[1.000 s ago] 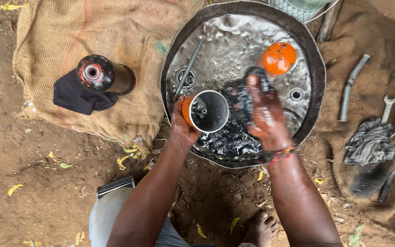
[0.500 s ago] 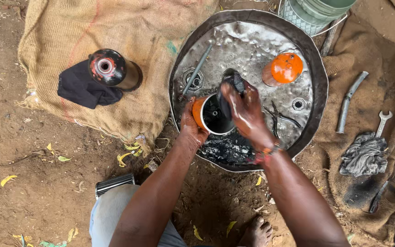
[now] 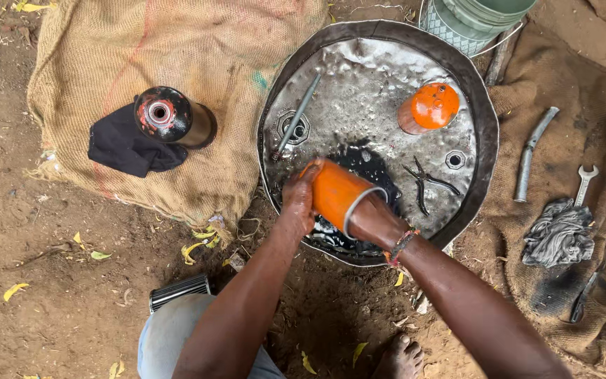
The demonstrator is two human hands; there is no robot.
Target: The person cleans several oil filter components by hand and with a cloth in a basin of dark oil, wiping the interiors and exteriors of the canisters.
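Left hand (image 3: 297, 203) wrapped around the closed end of the orange cylinder housing (image 3: 338, 194), fingers curled tight on its outside wall. Housing is tipped on its side over the near part of the metal pan (image 3: 380, 63), open metal-rimmed mouth facing me and to the right.

Right hand (image 3: 373, 221) is pushed into that open mouth past the knuckles. Fingers hidden inside, so I can't tell how far they're open or whether they grip anything. Beaded band (image 3: 401, 245) on that wrist, just outside the housing.

Everything below is placed relative to the pan:
- black oily puddle (image 3: 362, 165) in its near middle, directly under and behind the housing
- second orange cap (image 3: 429, 109) standing in its far right part, well apart from the housing
- pliers (image 3: 426, 184) lying inside, right of the housing, near but not touching
- long metal rod (image 3: 296, 116) lying inside on the left, next to a hex fitting (image 3: 292, 126)
- another hex fitting (image 3: 455, 160) inside near the right rim
- black cylinder with red top (image 3: 170, 118) left of the pan, on burlap sack (image 3: 142, 42), resting on a dark cloth (image 3: 124, 147)
- bent pipe (image 3: 533, 151), spanner (image 3: 583, 181) and grey rag (image 3: 559, 235) right of the pan on brown cloth
- green bucket (image 3: 478, 17) just beyond the far rim
- my bare foot (image 3: 398, 358) on the dirt, on the near side
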